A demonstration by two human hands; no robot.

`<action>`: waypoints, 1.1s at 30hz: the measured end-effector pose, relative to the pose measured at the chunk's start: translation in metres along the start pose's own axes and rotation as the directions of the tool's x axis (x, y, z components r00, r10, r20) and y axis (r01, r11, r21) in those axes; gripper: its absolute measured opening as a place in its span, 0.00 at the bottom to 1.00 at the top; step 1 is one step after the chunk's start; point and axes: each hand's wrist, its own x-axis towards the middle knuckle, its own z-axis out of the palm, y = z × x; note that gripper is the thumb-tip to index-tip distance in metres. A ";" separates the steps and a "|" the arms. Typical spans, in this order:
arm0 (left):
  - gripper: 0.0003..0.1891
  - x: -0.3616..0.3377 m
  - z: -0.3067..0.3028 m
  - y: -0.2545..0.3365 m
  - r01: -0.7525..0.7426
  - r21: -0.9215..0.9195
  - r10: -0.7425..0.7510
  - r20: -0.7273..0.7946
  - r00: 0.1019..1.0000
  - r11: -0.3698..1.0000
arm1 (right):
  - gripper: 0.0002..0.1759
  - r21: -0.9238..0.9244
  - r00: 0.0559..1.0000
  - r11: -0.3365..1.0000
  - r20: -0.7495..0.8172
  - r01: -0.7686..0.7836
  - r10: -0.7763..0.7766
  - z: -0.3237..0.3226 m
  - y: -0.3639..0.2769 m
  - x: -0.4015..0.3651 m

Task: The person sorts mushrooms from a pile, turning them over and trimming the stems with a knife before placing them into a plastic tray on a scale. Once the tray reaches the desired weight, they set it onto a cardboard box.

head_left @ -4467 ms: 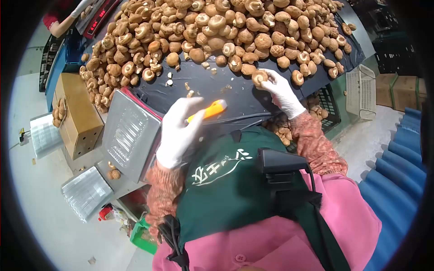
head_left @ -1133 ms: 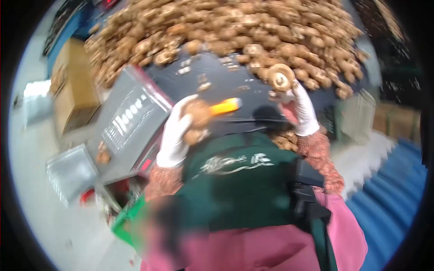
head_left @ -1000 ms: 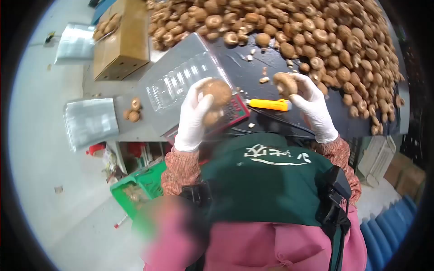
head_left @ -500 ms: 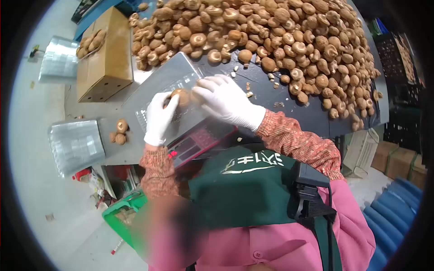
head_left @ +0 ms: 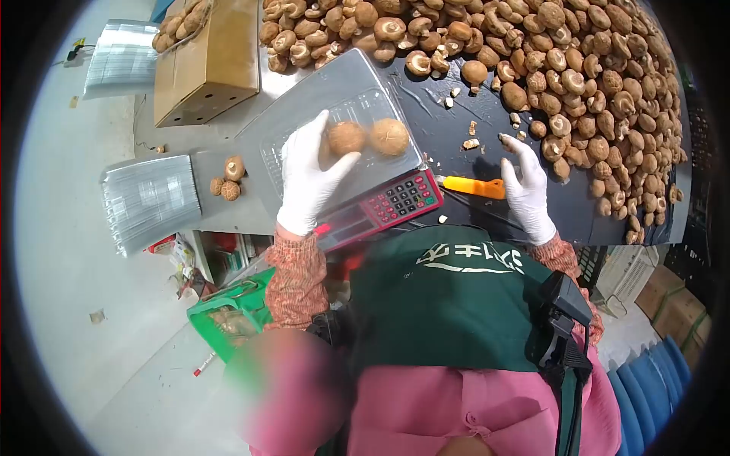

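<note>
Two brown shiitake mushrooms, a left one (head_left: 347, 140) and a right one (head_left: 390, 137), sit cap up in a clear plastic tray (head_left: 285, 114) on a red scale (head_left: 411, 196). My left hand (head_left: 310, 173), in a white glove, is open at the tray, thumb and fingers spread beside the left mushroom. Farther right, my gloved right hand (head_left: 526, 190) has its fingers apart above the black table cover. Its thumb side is right at the handle end of an orange-handled knife (head_left: 475, 187), whose blade end points toward the scale.
A large heap of shiitake (head_left: 578, 83) covers the far and right side. Trimmed stem pieces (head_left: 471, 144) lie near the knife. To the left are a cardboard box (head_left: 209, 68), stacked clear trays (head_left: 152, 201) and several mushrooms (head_left: 228, 186). A green basket (head_left: 217, 323) stands below.
My right hand has left the tray and moved right, beside the knife. My left hand's fingers have spread by the mushroom. Two mushrooms and the scale's keypad now show; the view has shifted.
</note>
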 end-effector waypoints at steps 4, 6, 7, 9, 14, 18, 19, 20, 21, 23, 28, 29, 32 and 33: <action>0.30 -0.004 0.012 -0.007 -0.047 0.062 0.047 0.001 0.999 0.997 | 0.20 -0.059 0.999 0.998 -0.020 -0.035 0.034 -0.007 0.008 -0.007; 0.28 -0.009 0.007 -0.008 -0.014 -0.015 0.014 0.017 1.000 1.000 | 0.20 -0.070 0.998 0.997 -0.056 -0.020 0.016 -0.013 0.006 -0.009; 0.28 -0.013 0.005 -0.007 -0.006 -0.033 0.006 0.009 1.000 0.999 | 0.21 -0.116 0.998 0.993 -0.067 0.011 -0.019 -0.018 0.003 -0.010; 0.27 -0.013 0.001 -0.007 -0.105 0.041 0.099 0.116 0.988 0.994 | 0.21 -0.135 0.994 0.991 -0.099 0.022 -0.036 -0.022 0.005 -0.010; 0.26 -0.021 0.005 0.004 -0.016 0.012 0.014 0.168 0.986 1.000 | 0.17 -0.243 0.959 0.970 -0.270 0.013 -0.080 -0.046 0.032 -0.001; 0.28 -0.030 0.011 0.012 0.004 -0.012 -0.002 0.177 0.984 1.000 | 0.10 -0.177 0.880 0.980 -0.475 -0.092 -0.003 -0.071 0.057 0.022; 0.29 -0.034 0.014 0.009 -0.024 0.005 0.023 0.151 0.988 1.000 | 0.10 -0.255 0.881 0.957 -0.473 -0.141 0.004 -0.078 0.058 0.027; 0.30 -0.036 0.020 0.007 -0.031 -0.015 0.033 0.120 0.992 0.999 | 0.12 -0.398 0.885 0.906 -0.463 -0.147 -0.060 -0.083 0.069 0.031; 0.31 -0.038 0.021 0.006 -0.024 -0.009 0.025 0.084 0.996 1.000 | 0.16 -0.584 0.908 0.791 -0.408 -0.183 -0.091 -0.083 0.080 0.036; 0.36 -0.038 0.021 0.007 0.021 -0.039 -0.018 0.080 0.997 0.999 | 0.19 -0.711 0.943 0.662 -0.333 -0.236 -0.022 -0.077 0.082 0.047; 0.41 -0.044 0.012 0.016 -0.027 0.065 0.027 0.004 1.000 0.997 | 0.22 -0.555 0.946 0.779 -0.291 -0.290 0.145 -0.081 0.091 0.050; 0.42 -0.046 0.011 0.019 -0.012 0.074 0.013 -0.006 1.000 0.997 | 0.20 -0.421 0.939 0.855 -0.285 -0.303 0.192 -0.083 0.091 0.047; 0.42 -0.051 0.013 0.022 0.004 0.112 0.000 -0.038 0.999 0.994 | 0.18 -0.040 0.931 0.963 -0.269 -0.267 0.247 -0.080 0.065 0.038; 0.42 -0.052 0.014 0.022 -0.005 0.139 0.012 -0.046 0.999 0.990 | 0.18 0.180 0.939 0.946 -0.170 -0.268 0.299 -0.076 0.059 0.036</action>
